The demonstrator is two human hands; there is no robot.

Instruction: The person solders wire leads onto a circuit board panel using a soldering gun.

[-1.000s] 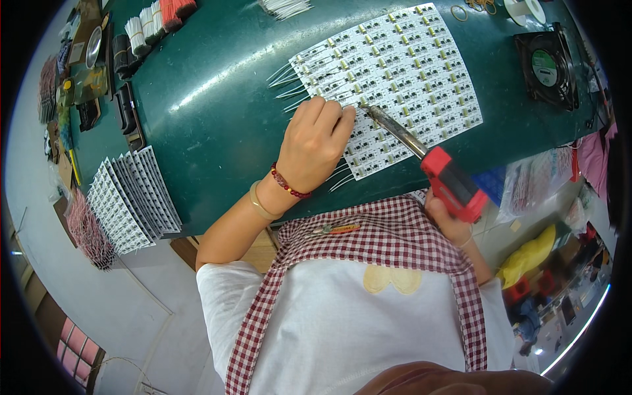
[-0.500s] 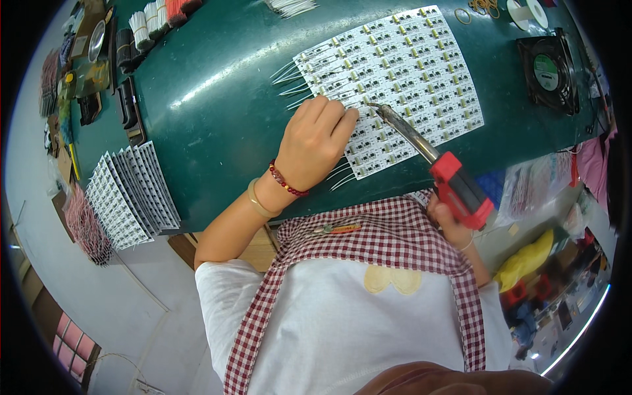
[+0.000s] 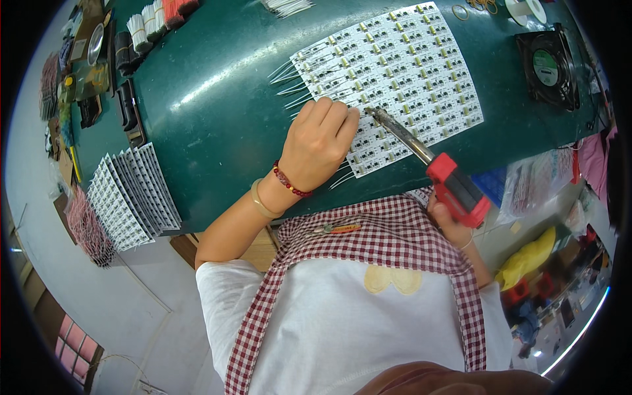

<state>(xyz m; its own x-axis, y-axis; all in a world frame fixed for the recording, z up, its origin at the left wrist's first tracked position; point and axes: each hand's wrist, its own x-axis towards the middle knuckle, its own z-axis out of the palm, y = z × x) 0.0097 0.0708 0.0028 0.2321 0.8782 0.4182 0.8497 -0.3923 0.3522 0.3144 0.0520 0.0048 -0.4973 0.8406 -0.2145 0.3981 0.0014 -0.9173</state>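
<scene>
A white sheet of joined circuit boards (image 3: 421, 66) lies tilted on the green table, with thin white wires (image 3: 284, 71) sticking out along its left edge. My left hand (image 3: 322, 141) rests over that edge with its fingers curled and pinched together; the fingertips and anything between them are hidden from view. In my right hand (image 3: 451, 225) is a soldering iron (image 3: 454, 187) with a red and black handle. Its dark tip meets the board just right of my left fingers.
A stack of similar board sheets (image 3: 135, 197) hangs at the table's left edge, beside bundled reddish wires (image 3: 89, 227). Wire bundles (image 3: 148, 26) lie at the far left. A black fan (image 3: 546, 69) stands on the right, below a white spool (image 3: 525, 10). Bagged wires (image 3: 536, 187) are at right.
The soldering iron has shifted slightly to the left, its tip still at the board. My left hand has barely moved and stays pinched.
</scene>
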